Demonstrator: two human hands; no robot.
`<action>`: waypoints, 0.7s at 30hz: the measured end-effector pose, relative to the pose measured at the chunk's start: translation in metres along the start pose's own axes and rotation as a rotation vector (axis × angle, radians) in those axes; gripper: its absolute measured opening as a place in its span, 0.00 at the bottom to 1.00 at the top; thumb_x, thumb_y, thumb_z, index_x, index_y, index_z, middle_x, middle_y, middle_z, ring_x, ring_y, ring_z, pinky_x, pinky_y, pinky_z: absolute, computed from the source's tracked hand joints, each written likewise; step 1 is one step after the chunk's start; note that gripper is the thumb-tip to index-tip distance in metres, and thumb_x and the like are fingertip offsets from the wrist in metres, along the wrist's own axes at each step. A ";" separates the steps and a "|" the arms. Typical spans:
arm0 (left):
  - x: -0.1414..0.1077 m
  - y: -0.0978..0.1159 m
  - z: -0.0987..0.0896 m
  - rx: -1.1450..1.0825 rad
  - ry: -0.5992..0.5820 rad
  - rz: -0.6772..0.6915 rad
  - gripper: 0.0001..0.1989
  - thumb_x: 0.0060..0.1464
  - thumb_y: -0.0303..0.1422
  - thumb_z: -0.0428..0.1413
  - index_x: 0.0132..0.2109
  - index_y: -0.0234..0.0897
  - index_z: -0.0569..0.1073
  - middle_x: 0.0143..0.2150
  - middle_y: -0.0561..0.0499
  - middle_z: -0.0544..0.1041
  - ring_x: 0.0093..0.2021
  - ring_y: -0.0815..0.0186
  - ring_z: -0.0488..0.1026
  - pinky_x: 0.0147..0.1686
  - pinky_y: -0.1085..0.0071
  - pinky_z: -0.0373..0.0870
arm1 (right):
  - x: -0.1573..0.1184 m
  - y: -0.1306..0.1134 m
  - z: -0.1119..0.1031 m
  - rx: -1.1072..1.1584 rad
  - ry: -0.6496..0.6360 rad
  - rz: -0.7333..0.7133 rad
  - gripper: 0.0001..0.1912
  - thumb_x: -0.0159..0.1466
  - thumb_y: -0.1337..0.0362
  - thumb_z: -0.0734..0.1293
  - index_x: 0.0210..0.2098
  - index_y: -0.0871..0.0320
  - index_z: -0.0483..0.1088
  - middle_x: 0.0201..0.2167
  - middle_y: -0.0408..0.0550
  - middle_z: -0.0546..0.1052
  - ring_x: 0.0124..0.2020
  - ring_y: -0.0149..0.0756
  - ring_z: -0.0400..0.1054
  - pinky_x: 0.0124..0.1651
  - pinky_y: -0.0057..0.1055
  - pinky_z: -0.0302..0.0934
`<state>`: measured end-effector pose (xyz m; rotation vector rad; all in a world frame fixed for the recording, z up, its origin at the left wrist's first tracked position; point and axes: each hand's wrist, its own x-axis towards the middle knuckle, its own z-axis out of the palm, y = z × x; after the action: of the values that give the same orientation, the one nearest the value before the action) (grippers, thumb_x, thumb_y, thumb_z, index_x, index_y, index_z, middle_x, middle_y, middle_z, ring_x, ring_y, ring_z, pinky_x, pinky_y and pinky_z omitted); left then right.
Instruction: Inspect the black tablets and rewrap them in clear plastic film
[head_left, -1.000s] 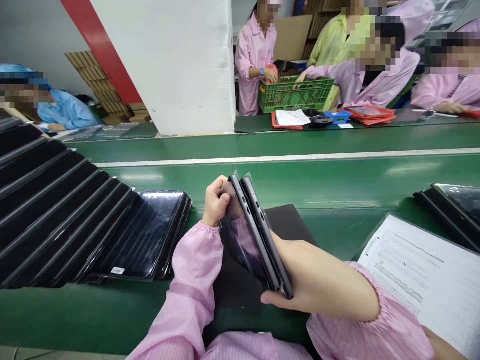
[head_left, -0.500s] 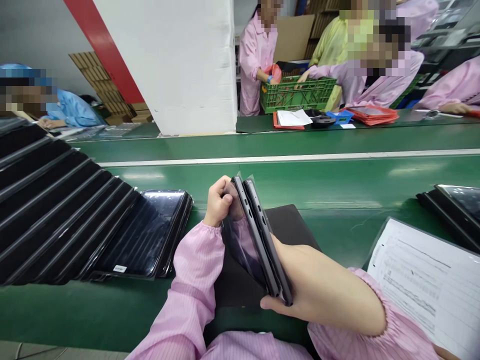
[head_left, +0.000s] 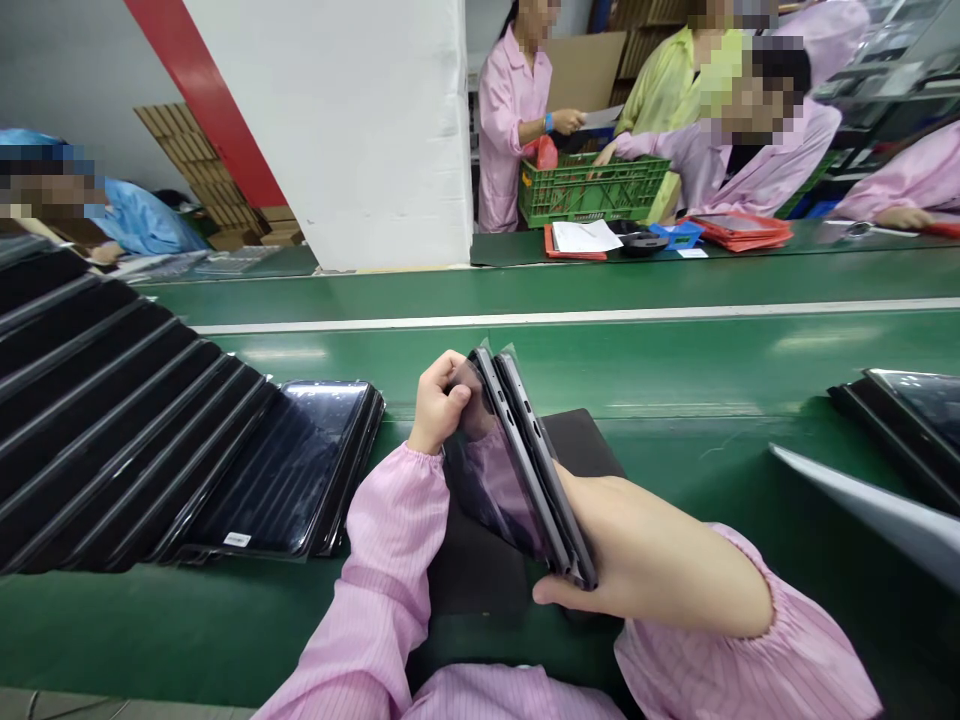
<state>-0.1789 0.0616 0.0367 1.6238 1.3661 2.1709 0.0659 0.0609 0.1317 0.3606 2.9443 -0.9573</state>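
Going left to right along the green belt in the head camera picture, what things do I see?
Row of black wrapped laptops → left hand → two grey laptops → right hand → black laptop pile

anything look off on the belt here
One thing: a pale flat panel at lower right is tilted up, nearly edge-on, above the green belt instead of lying flat, and nothing in view shows what holds it. The two laptops held at centre and the stack at left look orderly.
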 end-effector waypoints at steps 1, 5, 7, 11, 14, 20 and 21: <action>0.000 0.000 0.001 -0.006 0.001 0.011 0.31 0.51 0.65 0.52 0.27 0.38 0.66 0.23 0.55 0.65 0.23 0.69 0.60 0.25 0.70 0.59 | 0.000 0.002 -0.001 0.003 0.001 -0.007 0.57 0.52 0.71 0.76 0.72 0.56 0.40 0.37 0.45 0.79 0.35 0.45 0.75 0.34 0.33 0.64; 0.000 -0.001 0.002 -0.042 -0.007 0.045 0.28 0.53 0.61 0.55 0.28 0.38 0.65 0.24 0.55 0.65 0.23 0.69 0.61 0.24 0.71 0.58 | -0.001 0.006 -0.003 0.007 0.012 -0.029 0.57 0.52 0.72 0.77 0.72 0.55 0.42 0.38 0.44 0.79 0.36 0.44 0.75 0.34 0.31 0.64; 0.000 -0.001 0.002 -0.046 -0.009 0.045 0.28 0.52 0.61 0.55 0.28 0.38 0.65 0.24 0.55 0.65 0.23 0.69 0.62 0.24 0.71 0.58 | -0.001 0.007 -0.004 0.006 0.017 -0.028 0.57 0.52 0.72 0.77 0.71 0.54 0.43 0.39 0.44 0.79 0.37 0.45 0.75 0.35 0.32 0.64; -0.001 -0.001 0.002 -0.041 -0.010 0.039 0.28 0.52 0.61 0.54 0.28 0.39 0.65 0.24 0.55 0.65 0.23 0.69 0.61 0.23 0.71 0.58 | -0.001 0.006 -0.004 0.008 0.021 -0.032 0.56 0.52 0.72 0.77 0.71 0.54 0.44 0.38 0.44 0.79 0.36 0.45 0.76 0.34 0.32 0.64; -0.001 -0.001 0.001 -0.054 -0.009 0.045 0.28 0.52 0.61 0.55 0.29 0.39 0.66 0.24 0.56 0.65 0.21 0.70 0.60 0.23 0.71 0.57 | 0.000 0.002 -0.003 0.006 0.014 -0.019 0.54 0.51 0.72 0.76 0.70 0.56 0.47 0.36 0.43 0.79 0.34 0.45 0.75 0.33 0.32 0.63; -0.004 0.002 0.002 -0.069 -0.039 -0.012 0.33 0.48 0.67 0.52 0.36 0.39 0.71 0.23 0.56 0.66 0.20 0.69 0.61 0.21 0.70 0.57 | -0.001 -0.010 0.005 0.043 -0.019 0.032 0.47 0.51 0.71 0.76 0.66 0.58 0.54 0.33 0.42 0.78 0.30 0.42 0.73 0.29 0.31 0.60; -0.005 0.003 0.003 -0.084 -0.061 -0.023 0.34 0.48 0.68 0.51 0.36 0.38 0.71 0.22 0.55 0.67 0.20 0.69 0.61 0.21 0.70 0.57 | -0.001 -0.011 0.007 0.062 -0.028 0.041 0.48 0.51 0.72 0.75 0.67 0.58 0.53 0.32 0.41 0.78 0.29 0.41 0.73 0.29 0.31 0.59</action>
<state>-0.1736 0.0586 0.0350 1.6215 1.2532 2.1175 0.0640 0.0478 0.1329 0.4039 2.8760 -1.0411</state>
